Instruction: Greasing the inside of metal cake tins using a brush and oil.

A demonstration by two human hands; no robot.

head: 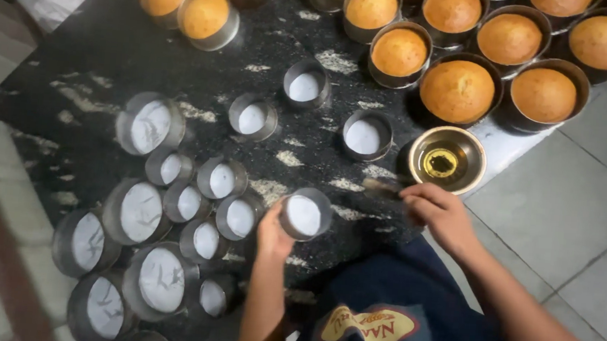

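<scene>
The left hand (273, 234) is gripping a small paper-lined tin (305, 215), tilting its mouth toward the right hand (439, 213), which is pinching a brush (381, 187) lying crosswise just beside the oil bowl (448, 159).

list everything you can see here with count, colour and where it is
held tin: one, silver with white paper lining, in the left hand at centre
brush: one, dark and blurred, in the right hand beside the bowl
oil bowl: one, metal with yellow liquid, right of centre at the sheet's edge
empty lined tins: about seventeen, silver with white paper bases, clustered lower left and scattered mid-sheet
baked cakes in tins: about thirteen in view, golden brown, along the top, some cut off by the frame
black sheet: one, crumb-speckled, under the tins
tiled floor: grey, right side
apron: dark blue, bottom centre
left hand: one, gripping the held tin
right hand: one, holding the brush
</scene>
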